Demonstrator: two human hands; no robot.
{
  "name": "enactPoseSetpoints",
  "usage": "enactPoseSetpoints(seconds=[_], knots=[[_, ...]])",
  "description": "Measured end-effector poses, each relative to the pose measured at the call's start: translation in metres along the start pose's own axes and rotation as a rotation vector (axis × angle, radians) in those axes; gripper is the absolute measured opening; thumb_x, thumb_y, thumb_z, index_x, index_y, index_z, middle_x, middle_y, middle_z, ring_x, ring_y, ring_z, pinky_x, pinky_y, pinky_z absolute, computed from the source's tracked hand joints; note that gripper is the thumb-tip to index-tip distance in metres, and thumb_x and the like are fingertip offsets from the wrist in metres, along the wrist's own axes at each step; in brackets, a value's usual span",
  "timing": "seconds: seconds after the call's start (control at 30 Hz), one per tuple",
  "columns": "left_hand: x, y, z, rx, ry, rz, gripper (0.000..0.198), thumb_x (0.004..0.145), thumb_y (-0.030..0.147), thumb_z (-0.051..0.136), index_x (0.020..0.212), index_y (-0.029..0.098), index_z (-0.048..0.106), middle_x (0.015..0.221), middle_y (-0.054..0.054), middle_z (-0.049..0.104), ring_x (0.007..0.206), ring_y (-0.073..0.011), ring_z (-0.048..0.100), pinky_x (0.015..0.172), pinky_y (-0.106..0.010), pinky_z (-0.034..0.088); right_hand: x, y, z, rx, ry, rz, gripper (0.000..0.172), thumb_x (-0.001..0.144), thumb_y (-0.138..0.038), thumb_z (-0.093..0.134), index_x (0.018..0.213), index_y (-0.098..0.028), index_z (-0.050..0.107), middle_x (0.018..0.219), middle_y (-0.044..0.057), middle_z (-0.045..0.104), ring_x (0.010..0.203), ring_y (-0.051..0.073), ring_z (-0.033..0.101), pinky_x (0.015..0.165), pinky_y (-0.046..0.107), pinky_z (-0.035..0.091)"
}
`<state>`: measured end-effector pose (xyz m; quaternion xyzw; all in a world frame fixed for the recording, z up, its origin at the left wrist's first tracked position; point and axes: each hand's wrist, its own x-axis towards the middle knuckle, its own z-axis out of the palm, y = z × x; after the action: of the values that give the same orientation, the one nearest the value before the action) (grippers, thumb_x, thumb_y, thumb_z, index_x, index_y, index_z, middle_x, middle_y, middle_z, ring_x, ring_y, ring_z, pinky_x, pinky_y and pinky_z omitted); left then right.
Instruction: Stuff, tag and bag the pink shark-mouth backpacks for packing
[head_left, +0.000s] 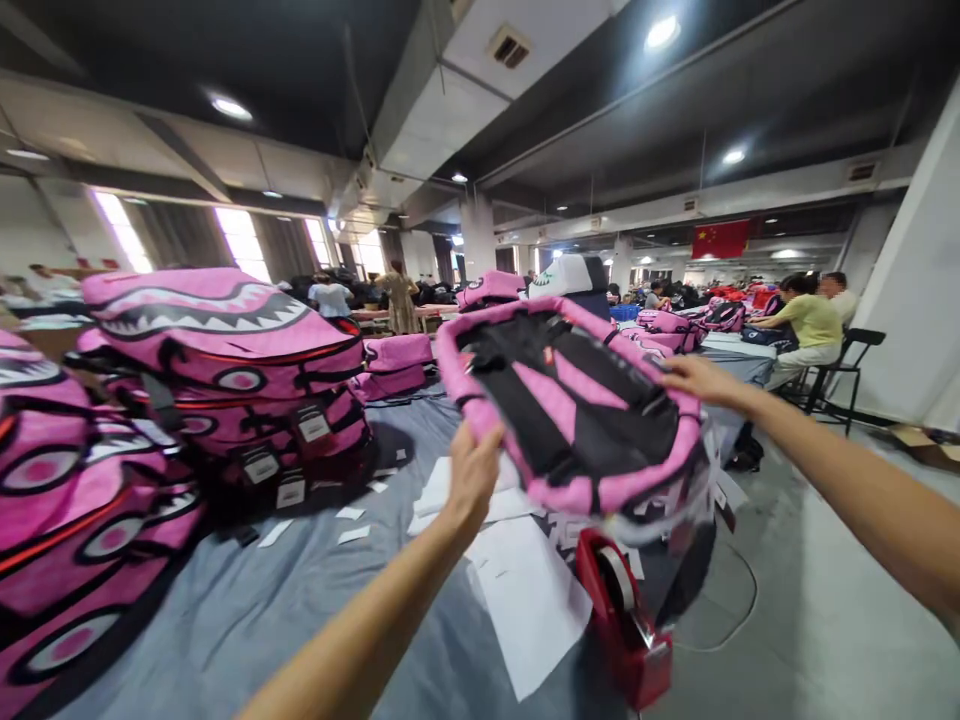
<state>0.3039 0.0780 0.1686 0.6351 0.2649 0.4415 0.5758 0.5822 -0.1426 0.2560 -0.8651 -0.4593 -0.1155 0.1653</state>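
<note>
A pink and black backpack (570, 400) is held up over the table, its strap side facing up toward me. My left hand (474, 470) grips its near left edge, fingers partly hidden behind the pink rim. At the right edge, my right hand (701, 380) is closed on the rim near the far corner. Something clear, like a plastic bag, hangs beneath the backpack on the right. Below it on the table are white paper sheets (525, 600) and a red tape dispenser (626, 620) with a roll in it.
Pink backpacks with printed teeth and eyes (225, 370) are piled on the left, with hang tags (311, 425). Small white labels (352, 534) lie on the grey cloth (262, 620). More bags, seated people (810, 325) and a black chair (847, 365) are farther back right.
</note>
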Motion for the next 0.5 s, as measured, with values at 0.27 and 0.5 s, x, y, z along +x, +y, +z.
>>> enactPoseSetpoints(seconds=[0.27, 0.5], knots=[[-0.02, -0.043, 0.091, -0.045, -0.477, -0.141, 0.042, 0.073, 0.03, 0.065, 0.11, 0.011, 0.061, 0.05, 0.006, 0.051, 0.043, -0.0134, 0.051, 0.046, -0.024, 0.037, 0.058, -0.003, 0.105, -0.266, -0.248, 0.097, 0.065, 0.08, -0.069, 0.065, 0.129, -0.026, 0.066, 0.124, 0.01, 0.069, 0.112, 0.031, 0.062, 0.097, 0.041, 0.043], [-0.054, -0.188, -0.138, 0.418, -0.238, -0.226, 0.063, 0.059, 0.071, 0.058, 0.098, 0.022, 0.066, 0.072, -0.003, 0.067, 0.064, -0.0218, 0.065, 0.063, -0.036, 0.055, 0.044, 0.003, 0.192, -0.4, -0.168, 0.101, 0.055, 0.085, -0.028, 0.069, 0.137, -0.025, 0.055, 0.13, 0.017, 0.062, 0.12, 0.033, 0.056, 0.095, 0.041, 0.039]])
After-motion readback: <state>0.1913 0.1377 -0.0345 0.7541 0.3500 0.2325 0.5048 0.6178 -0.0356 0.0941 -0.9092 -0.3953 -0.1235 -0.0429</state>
